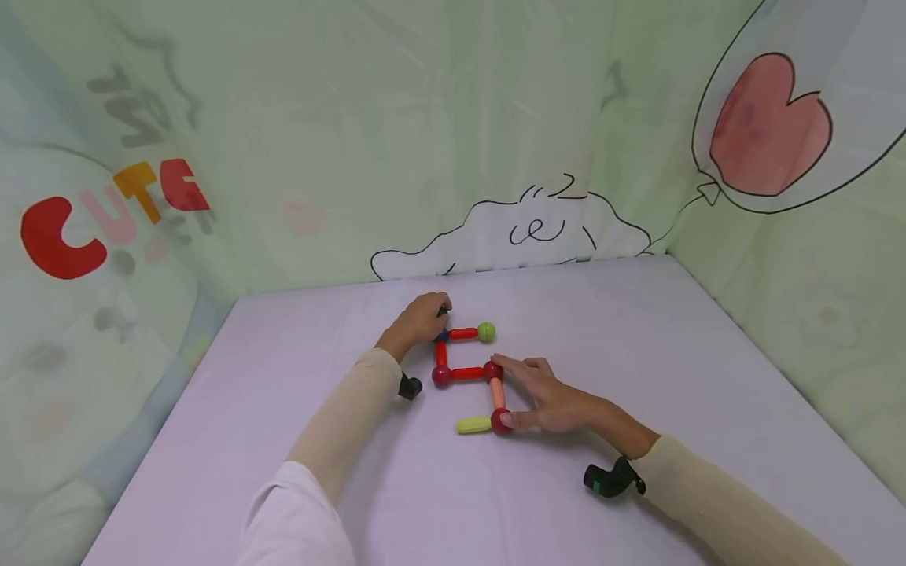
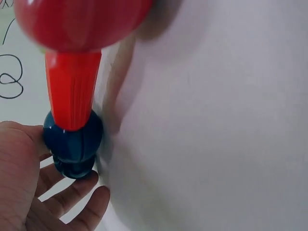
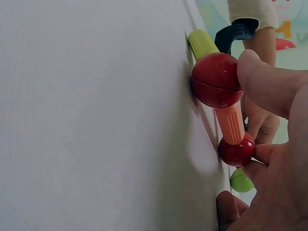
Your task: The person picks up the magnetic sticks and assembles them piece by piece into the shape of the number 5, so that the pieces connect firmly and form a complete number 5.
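A zigzag figure of toy building rods and balls lies on the table. At its far left corner my left hand (image 1: 422,317) pinches a dark blue ball (image 2: 72,139), with a second dark blue piece (image 2: 74,167) beyond it between thumb and fingers. One red rod (image 1: 463,333) leads from there to a green ball (image 1: 486,332); another red rod (image 1: 441,354) runs down to a red ball (image 1: 441,376). My right hand (image 1: 555,399) spreads along an orange rod (image 3: 229,124), thumb touching the near red ball (image 3: 216,80), forefinger at the farther one (image 3: 236,150). A yellow-green rod (image 1: 473,425) points left.
The pale table (image 1: 566,511) reaches back to a printed cloth wall (image 1: 318,157) with drawings on it. Dark wrist cameras sit on both arms, the right one (image 1: 609,478) low over the table.
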Motion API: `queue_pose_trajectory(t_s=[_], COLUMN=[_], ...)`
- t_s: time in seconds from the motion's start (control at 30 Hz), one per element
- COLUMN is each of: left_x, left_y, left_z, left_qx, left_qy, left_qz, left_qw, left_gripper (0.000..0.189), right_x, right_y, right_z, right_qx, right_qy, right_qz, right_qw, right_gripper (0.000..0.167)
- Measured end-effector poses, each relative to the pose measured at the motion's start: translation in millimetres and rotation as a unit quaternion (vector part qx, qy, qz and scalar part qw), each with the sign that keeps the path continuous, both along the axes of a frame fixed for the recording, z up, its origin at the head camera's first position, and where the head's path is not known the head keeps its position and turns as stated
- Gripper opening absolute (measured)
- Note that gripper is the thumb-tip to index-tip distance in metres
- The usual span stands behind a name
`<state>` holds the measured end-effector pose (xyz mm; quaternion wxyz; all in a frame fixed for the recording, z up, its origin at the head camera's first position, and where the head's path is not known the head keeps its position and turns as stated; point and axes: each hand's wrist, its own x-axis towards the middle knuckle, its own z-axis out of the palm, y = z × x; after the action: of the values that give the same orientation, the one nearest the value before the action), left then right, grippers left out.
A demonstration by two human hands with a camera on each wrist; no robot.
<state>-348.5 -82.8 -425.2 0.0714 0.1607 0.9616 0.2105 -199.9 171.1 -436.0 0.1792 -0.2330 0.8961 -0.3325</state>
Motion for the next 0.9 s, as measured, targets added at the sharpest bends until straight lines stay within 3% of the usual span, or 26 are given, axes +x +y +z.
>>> queue_pose_trajectory(t_s=[0.43,0.7,0.9], left_x=[1.9,19.2,33.4], left_y=[-30.5,-51.9,-62.7], left_z=[-3.9,0.6,8.9], left_qx=[0.032,0.05,0.058], left_qy=[-0.02,-0.022,-0.012], left_qz=[0.022,0.017,-0.007], left_qw=[0.999,0.9984,0.9982], left_gripper=[0.025,0.026,0.029], right_x=[1.9,2.1,0.5], right_y=[-3,-2,2], right_z=[2.5,-2.1,-2.1], right_qx=[0.0,-0.004,-0.01], right_qy=[-0.018,-0.017,-0.016], right_qz=[-0.019,-0.019,-0.014], right_qw=[0.9996,0.9997,0.9997], right_gripper=[0.101,0.102,0.102])
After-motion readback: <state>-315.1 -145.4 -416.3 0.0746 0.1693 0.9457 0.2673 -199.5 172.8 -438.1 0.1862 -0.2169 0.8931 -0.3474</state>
